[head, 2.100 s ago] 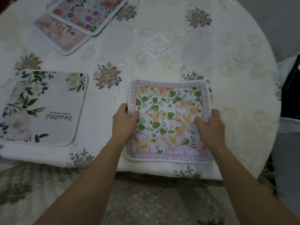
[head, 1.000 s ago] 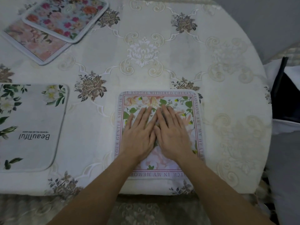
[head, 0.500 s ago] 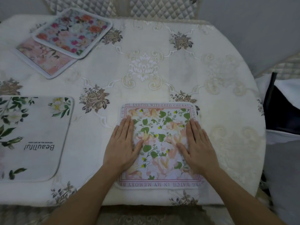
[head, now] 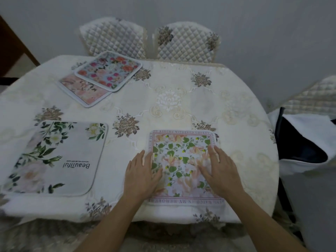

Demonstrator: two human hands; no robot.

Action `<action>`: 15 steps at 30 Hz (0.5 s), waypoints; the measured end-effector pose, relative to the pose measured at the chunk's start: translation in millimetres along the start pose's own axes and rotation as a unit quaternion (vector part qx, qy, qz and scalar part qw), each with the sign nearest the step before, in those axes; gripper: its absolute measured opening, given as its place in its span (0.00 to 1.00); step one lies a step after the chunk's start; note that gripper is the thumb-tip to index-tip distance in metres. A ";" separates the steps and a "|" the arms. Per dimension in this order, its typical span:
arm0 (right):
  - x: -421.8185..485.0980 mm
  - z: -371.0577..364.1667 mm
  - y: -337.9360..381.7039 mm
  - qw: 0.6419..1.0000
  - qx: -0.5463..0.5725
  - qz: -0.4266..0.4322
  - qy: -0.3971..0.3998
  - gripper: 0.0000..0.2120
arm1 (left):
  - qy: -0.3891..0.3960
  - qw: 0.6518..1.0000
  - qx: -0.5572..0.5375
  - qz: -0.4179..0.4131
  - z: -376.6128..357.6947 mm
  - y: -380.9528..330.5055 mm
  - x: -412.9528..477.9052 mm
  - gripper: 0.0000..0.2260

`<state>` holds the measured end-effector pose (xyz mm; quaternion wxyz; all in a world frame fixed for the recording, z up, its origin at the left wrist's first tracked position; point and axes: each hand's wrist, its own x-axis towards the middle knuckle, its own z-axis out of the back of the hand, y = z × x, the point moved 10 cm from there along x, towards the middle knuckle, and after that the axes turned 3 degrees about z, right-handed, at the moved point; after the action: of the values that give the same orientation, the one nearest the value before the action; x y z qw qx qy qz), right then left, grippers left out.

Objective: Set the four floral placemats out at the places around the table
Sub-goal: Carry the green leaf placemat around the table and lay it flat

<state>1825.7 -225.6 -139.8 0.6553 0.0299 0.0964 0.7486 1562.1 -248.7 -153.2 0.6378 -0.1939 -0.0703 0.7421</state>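
Near edge, in front of the person: the leaf-and-blossom placemat (head: 183,166) lies flat and square to the table (head: 236,110) rim, where a diner's place would be.
Left hand (head: 141,176): fingers spread, palm flat on the mat's left border, pinching nothing; it looks placed to press that edge down and stop the mat sliding.
Right hand (head: 221,171): also spread and flat, on the mat's right half, likely smoothing it outward.
Next place, to the left: the "Beautiful" placemat (head: 54,157) sits alone near the same edge, well apart from the first, apparently already set.
Far left corner: the bright rose placemat (head: 109,71) lies partly on top of the pale pink placemat (head: 83,90), both askew; judged a waiting stack, not places laid.
Beyond: two quilted chairs (head: 185,42) stand at the far side, which suggests where those two mats belong.
Progress: roughly half done.
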 end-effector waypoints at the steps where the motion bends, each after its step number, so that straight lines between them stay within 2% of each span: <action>1: -3.6 6.4 5.5 1.000 0.003 0.001 -0.009 0.40 | -0.002 1.000 0.000 0.004 6.1 4.2 -6.0 0.42; 6: -23.8 34.1 36.4 0.999 0.029 0.015 -0.039 0.36 | -0.038 0.999 0.012 0.015 40.7 26.2 -35.9 0.32; 15: -47.6 47.1 102.9 0.991 0.097 0.083 -0.041 0.33 | -0.128 0.989 0.059 0.051 117.5 55.4 -100.9 0.30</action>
<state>1740.0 -280.3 -70.9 0.5883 0.1318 0.1390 0.7857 1478.0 -339.9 -45.2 0.5949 -0.0633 -0.0975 0.7953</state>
